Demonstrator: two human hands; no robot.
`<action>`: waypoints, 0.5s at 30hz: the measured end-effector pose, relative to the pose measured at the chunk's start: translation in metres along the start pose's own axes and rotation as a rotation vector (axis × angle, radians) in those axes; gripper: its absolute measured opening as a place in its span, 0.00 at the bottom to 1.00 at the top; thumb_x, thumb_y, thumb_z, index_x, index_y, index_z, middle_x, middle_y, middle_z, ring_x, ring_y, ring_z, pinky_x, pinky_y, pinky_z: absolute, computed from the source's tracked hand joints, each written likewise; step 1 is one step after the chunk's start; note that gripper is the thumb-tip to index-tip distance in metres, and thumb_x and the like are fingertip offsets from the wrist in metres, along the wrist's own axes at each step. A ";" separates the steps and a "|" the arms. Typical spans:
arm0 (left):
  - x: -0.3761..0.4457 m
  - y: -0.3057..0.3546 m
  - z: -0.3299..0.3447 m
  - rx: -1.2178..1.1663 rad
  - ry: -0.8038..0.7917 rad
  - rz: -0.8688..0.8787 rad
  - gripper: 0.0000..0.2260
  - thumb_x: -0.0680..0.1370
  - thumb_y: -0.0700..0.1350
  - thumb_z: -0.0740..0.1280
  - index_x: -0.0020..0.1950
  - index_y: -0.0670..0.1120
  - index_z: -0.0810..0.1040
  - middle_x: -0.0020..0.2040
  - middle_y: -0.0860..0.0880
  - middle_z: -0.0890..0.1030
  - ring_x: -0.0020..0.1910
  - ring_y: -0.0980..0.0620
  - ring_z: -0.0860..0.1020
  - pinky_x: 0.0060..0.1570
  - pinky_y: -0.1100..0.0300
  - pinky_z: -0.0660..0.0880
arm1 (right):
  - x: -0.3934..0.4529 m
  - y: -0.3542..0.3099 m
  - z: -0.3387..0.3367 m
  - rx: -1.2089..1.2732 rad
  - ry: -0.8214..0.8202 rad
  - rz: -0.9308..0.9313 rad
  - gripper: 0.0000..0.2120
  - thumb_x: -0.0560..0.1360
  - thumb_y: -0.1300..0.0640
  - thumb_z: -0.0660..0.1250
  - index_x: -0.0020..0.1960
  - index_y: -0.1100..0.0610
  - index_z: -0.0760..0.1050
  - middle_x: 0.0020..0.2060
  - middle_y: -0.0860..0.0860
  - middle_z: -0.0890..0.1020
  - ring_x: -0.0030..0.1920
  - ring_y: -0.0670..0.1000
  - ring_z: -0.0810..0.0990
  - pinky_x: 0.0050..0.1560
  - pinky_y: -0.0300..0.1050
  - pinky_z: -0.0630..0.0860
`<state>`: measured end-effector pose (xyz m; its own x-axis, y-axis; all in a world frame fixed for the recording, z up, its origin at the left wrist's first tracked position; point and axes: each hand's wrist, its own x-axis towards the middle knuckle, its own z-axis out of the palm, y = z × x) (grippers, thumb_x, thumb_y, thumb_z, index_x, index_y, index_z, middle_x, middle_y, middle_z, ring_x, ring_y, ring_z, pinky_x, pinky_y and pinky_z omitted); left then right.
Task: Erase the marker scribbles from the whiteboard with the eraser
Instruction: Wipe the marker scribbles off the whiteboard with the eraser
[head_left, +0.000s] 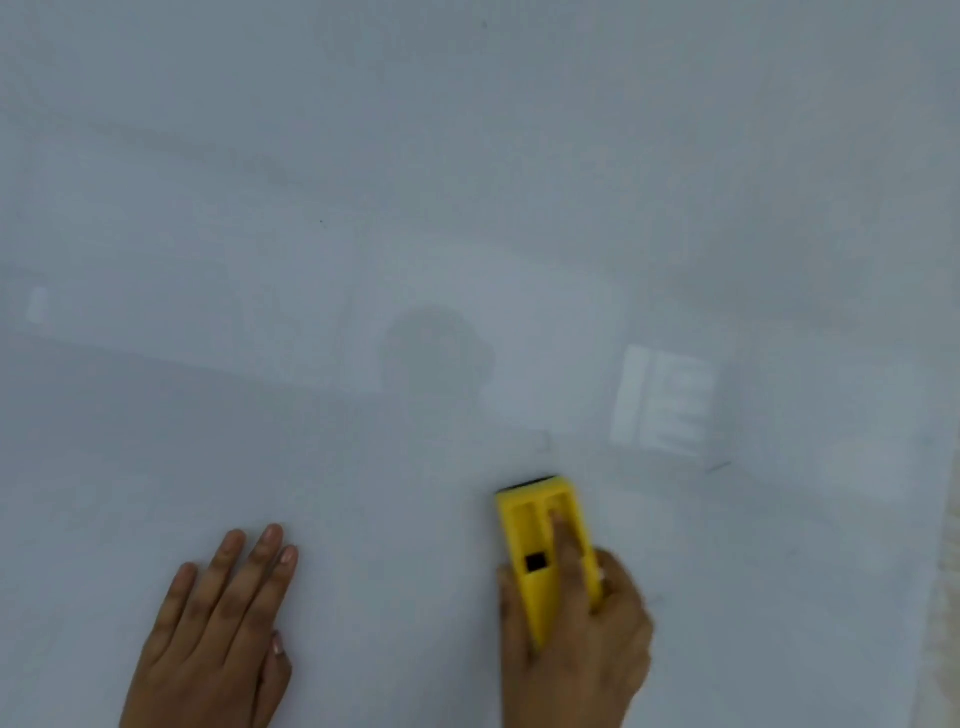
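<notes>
Head view: right hand (582, 634) fingers grip boxy yellow plastic eraser (540, 540) on glossy whiteboard (363, 208); left hand (218, 623) flat, fingers spread.

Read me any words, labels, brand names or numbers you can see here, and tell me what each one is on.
None can be read.
yellow eraser: no lettering shows, only a dark square opening.
whiteboard: a few faint marker strokes, not letters.
pale reflection on the board: bars of light, no text.
</notes>
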<state>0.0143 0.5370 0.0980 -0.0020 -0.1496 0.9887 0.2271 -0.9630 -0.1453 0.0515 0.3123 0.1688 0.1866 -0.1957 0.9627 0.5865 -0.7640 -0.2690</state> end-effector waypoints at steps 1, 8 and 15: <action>0.000 0.000 -0.001 -0.003 -0.006 0.000 0.28 0.76 0.44 0.51 0.78 0.46 0.58 0.80 0.50 0.57 0.78 0.49 0.56 0.75 0.51 0.54 | 0.009 0.004 -0.001 -0.011 0.039 0.086 0.24 0.71 0.38 0.58 0.65 0.44 0.66 0.54 0.56 0.72 0.45 0.61 0.73 0.42 0.57 0.73; -0.003 -0.001 -0.002 -0.039 -0.015 0.010 0.28 0.78 0.44 0.51 0.79 0.45 0.57 0.80 0.49 0.56 0.79 0.48 0.56 0.75 0.50 0.53 | -0.045 -0.014 0.013 -0.033 -0.055 -0.147 0.26 0.65 0.43 0.63 0.63 0.40 0.67 0.55 0.50 0.71 0.47 0.54 0.71 0.44 0.50 0.70; -0.004 -0.001 -0.004 -0.075 -0.031 0.017 0.27 0.78 0.44 0.51 0.79 0.45 0.57 0.80 0.48 0.56 0.79 0.47 0.56 0.75 0.49 0.53 | -0.025 0.044 -0.010 -0.062 0.016 0.033 0.22 0.73 0.43 0.58 0.65 0.49 0.66 0.54 0.58 0.74 0.43 0.61 0.74 0.39 0.53 0.71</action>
<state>0.0105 0.5375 0.0936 0.0318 -0.1602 0.9866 0.1537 -0.9746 -0.1632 0.0650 0.2778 0.1329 0.1921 -0.2311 0.9538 0.5302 -0.7934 -0.2990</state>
